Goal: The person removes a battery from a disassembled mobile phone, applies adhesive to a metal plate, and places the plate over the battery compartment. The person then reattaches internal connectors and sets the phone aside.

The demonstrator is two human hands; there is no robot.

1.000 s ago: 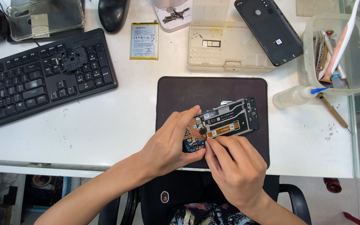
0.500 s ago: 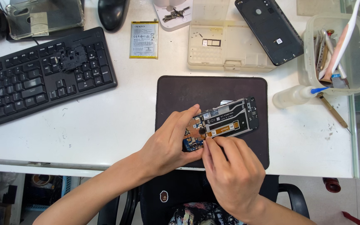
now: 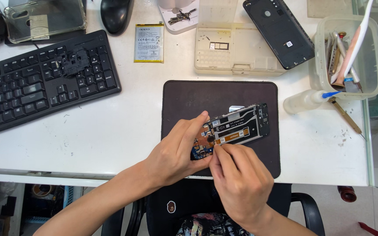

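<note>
Head view, looking straight down: I count two hands, both on one opened phone frame [image 3: 237,128], which lies tilted on one dark mat [image 3: 222,98] near the front edge of the worktop [image 3: 123,126]. My left hand [image 3: 176,153] grips the frame's lower end, its fingers [image 3: 200,120] curled closed over the edge, thumb underneath. My right hand [image 3: 239,183] has its fingers pinched shut at the copper-coloured part [image 3: 206,140] on that same end; whether they hold anything small between them I cannot tell. Other single items: one black keyboard [image 3: 31,94] at left with one small black plastic piece [image 3: 73,63] resting on its keys, one black mouse [image 3: 115,15] at the top, one flat battery [image 3: 149,42] beside it, one black phone back cover [image 3: 278,30] lying partly on one beige parts box [image 3: 228,52], and one small squeeze bottle [image 3: 305,101] with a blue nozzle on its side. Containers: one clear tub [image 3: 368,57] at right holds several upright tools, too crowded to count, plus a long white and pink strip sticking out; one clear tray [image 3: 44,17] at top left holds a small square card. One white dish [image 3: 178,17] carries a few metal bits. Surface is white, with scattered specks. Below the edge: a black chair [image 3: 302,207] and a cluttered floor.
</note>
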